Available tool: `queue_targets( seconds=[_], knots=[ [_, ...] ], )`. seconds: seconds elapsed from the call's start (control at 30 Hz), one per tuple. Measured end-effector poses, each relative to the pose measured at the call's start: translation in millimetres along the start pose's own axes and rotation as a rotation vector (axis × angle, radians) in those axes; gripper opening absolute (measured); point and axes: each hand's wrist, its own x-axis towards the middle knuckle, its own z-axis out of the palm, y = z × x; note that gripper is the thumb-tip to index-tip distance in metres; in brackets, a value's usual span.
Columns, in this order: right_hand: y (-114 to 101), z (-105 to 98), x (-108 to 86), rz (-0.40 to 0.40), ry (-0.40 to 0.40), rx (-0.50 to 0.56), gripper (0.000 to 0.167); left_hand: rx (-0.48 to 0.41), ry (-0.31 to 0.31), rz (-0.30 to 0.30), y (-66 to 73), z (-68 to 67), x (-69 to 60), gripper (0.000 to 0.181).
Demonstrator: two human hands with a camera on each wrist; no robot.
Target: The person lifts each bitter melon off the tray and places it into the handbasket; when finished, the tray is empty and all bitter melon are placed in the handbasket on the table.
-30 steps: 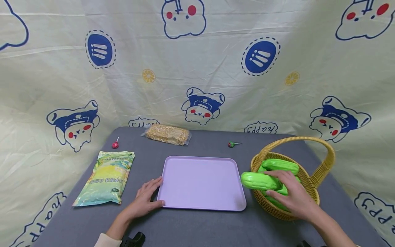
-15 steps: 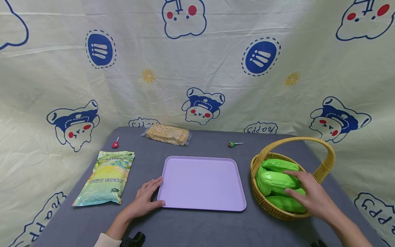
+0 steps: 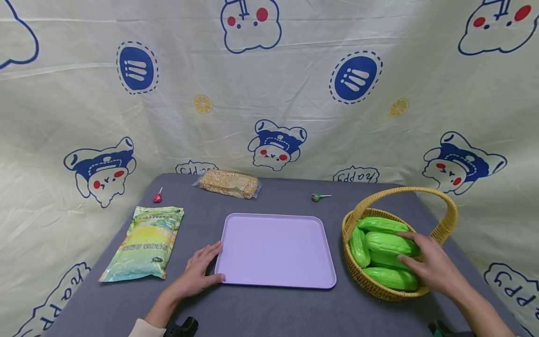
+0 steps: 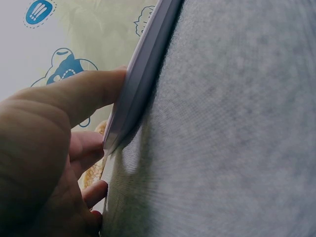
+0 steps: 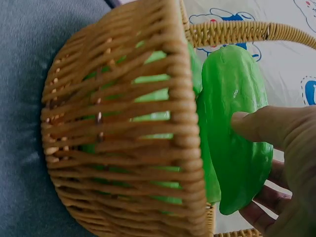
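My left hand (image 3: 198, 269) rests at the left edge of a lilac tray (image 3: 275, 250). Thumb and fingers lie spread along its rim; in the left wrist view the thumb touches the edge of the tray (image 4: 140, 74). On the right stands a wicker basket (image 3: 358, 276) with a tall handle, holding several glossy green cucumbers (image 3: 389, 278). My right hand (image 3: 435, 267) reaches over its right rim and grips the right end of the top cucumber (image 3: 387, 243). Seen from the right wrist, the thumb presses one side of this cucumber (image 5: 232, 108), with fingers partly hidden behind it.
A yellow-green printed bag (image 3: 145, 245) lies left of the tray. Behind are a clear pack of pale grains (image 3: 227, 183), a red lollipop (image 3: 157, 197) and a green lollipop (image 3: 316, 197). A patterned sheet (image 3: 269, 93) hangs beyond the grey table (image 3: 269, 311).
My right hand has moved right with the top cucumber, which jutted over the basket's left rim and now lies inside among the others. The left hand and tray stay put.
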Motion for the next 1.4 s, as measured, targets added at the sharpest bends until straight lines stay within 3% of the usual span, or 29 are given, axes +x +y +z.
queue_targets(
  seconds=[0.4, 1.4],
  knots=[
    [14.8, 7.0, 2.4, -0.026, 0.003, -0.058, 0.049, -0.007, -0.007, -0.004, 1.1, -0.7, -0.6, 0.080],
    [12.5, 16.0, 3.6, 0.019, 0.065, -0.155, 0.048, -0.011, -0.009, -0.002, 0.7, -0.6, -0.3, 0.080]
  ],
)
